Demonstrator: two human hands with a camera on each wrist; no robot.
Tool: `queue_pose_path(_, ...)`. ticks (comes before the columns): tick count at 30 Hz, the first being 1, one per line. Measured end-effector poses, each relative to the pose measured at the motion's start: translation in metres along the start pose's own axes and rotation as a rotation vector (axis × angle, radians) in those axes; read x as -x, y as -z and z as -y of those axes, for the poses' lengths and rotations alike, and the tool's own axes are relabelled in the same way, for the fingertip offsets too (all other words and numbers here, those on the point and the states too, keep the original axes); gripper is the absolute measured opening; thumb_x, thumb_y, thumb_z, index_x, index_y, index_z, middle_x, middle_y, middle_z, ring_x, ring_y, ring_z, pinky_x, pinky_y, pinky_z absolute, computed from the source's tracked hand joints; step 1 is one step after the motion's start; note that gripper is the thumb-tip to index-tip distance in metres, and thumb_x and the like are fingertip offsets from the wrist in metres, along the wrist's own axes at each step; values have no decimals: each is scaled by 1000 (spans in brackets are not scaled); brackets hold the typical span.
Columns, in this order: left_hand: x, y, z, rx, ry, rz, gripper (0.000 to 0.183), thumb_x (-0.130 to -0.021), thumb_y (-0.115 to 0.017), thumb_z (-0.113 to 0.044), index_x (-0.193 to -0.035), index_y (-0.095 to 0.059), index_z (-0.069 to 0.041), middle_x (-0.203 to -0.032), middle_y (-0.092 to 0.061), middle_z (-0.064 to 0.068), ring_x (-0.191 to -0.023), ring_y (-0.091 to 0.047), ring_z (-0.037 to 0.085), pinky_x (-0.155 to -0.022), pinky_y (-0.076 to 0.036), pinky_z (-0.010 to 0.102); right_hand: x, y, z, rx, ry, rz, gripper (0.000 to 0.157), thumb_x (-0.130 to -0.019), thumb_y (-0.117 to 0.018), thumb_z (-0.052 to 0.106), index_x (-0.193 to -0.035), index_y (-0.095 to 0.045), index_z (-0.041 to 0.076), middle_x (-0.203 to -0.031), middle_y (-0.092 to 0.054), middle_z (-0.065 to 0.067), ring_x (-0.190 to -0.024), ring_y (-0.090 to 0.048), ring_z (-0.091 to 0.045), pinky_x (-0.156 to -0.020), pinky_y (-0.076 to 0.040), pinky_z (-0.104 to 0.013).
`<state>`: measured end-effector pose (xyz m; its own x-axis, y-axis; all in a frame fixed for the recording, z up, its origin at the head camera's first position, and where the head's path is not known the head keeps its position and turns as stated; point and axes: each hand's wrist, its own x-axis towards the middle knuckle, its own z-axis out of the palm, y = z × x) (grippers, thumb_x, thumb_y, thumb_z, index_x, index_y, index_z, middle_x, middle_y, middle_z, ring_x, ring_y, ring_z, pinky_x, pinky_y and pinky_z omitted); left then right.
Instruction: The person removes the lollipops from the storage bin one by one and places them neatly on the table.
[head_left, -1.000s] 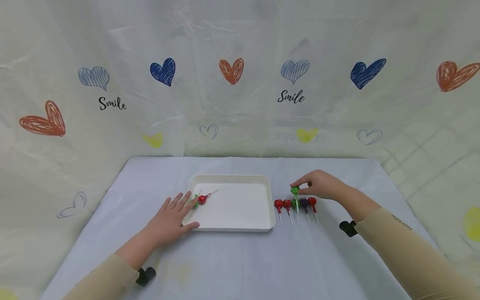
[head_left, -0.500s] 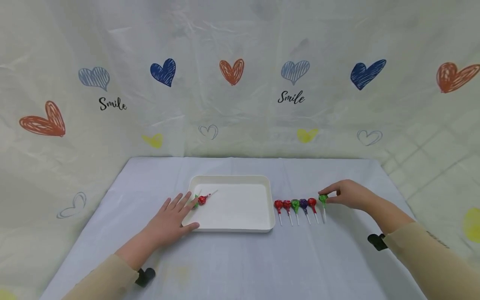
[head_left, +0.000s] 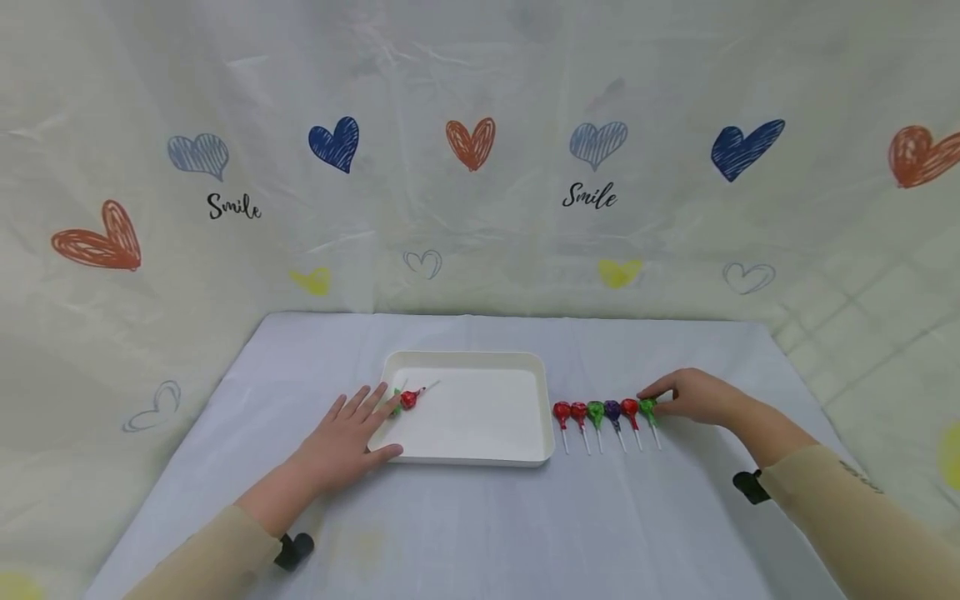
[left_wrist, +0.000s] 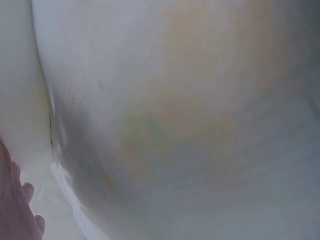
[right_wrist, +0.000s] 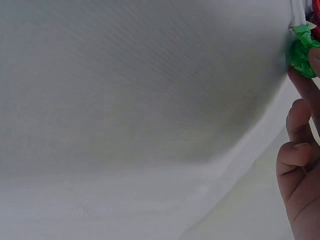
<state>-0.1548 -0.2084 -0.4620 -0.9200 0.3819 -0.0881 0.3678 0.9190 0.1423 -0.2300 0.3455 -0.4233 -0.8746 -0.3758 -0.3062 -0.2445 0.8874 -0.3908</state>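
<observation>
My right hand (head_left: pixel 697 397) pinches the wrapped head of a green lollipop (head_left: pixel 648 407) between thumb and forefinger, at the right end of a row of lollipops on the table. In the right wrist view the green wrapper (right_wrist: pixel 302 52) shows between the fingertips. Beside it in the row lie a red lollipop (head_left: pixel 629 407), a purple one (head_left: pixel 612 411), another green one (head_left: pixel 596 412) and two more red ones. My left hand (head_left: pixel 341 442) rests with spread fingers over the left side of a white tray (head_left: pixel 468 459). Just by its fingertips, a red lollipop (head_left: pixel 408 400) and a partly hidden green one lie in the tray.
A white cloth covers the table (head_left: pixel 480 533). Behind it hangs a pale backdrop (head_left: pixel 517 250) printed with hearts and the word Smile. The tray's raised rim stands just left of the lollipop row.
My right hand has carried the green lollipop from above the row to its right end and lowered it beside the red one. The left hand stays in place; the head view shifts slightly.
</observation>
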Motion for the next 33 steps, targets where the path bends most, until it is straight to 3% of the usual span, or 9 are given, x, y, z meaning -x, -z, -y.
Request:
queue_pose_path(5,1,5,-3,-4,-5,8,87,-93,-43,-72,-159,-24,-18,-166,-10,8,-151,-9,35,-120,-6,58,2,-1,-2,-7,2,-7,31,-91,-72,22,-121,-73,16,-122,-67,-14,-101,-58,-29,-82,-53,-44)
queue_pose_path(8,1,7,-5,-5,-4,6,87,-93,-43,-72,-159,-25,-18,-166,-11,8,-151,-10,36,-120,-6,58,4,1,-2,-11,-1,-16,34,-91,-72,23,-125,-71,18,-125,-65,-13,-91,-54,-22,-72,-49,-34)
queue_pose_path(16,-1,2,0,-14,0,6,89,-91,-40,-75,-159,-24,-19,-166,-10,7,-151,-9,34,-120,-6,57,11,13,5,0,60,-89,37,-91,-72,20,-127,-69,14,-129,-63,-14,-82,-50,-18,-64,-47,-30)
queue_pose_path(21,-2,-4,3,-10,2,-2,90,-90,-42,-76,-159,-26,-20,-166,-12,7,-151,-10,34,-120,-6,58,9,16,10,-24,62,-90,37,-91,-72,23,-127,-69,14,-116,-67,-9,-74,-47,-17,-58,-43,-28)
queue_pose_path(27,-2,-6,2,-12,14,6,87,-92,-45,-72,-159,-22,-22,-167,-9,5,-152,-7,32,-120,-5,57,3,16,23,-58,53,-64,39,-91,-73,26,-128,-69,14,-124,-65,-12,-81,-50,-19,-65,-47,-31)
queue_pose_path(33,0,0,-1,-6,13,-4,88,-92,-47,-70,-159,-22,-20,-167,-8,7,-151,-7,35,-120,-6,57,-7,17,40,-54,61,-44,37,-93,-71,26,-128,-69,16,-128,-64,-13,-87,-53,-20,-70,-50,-31)
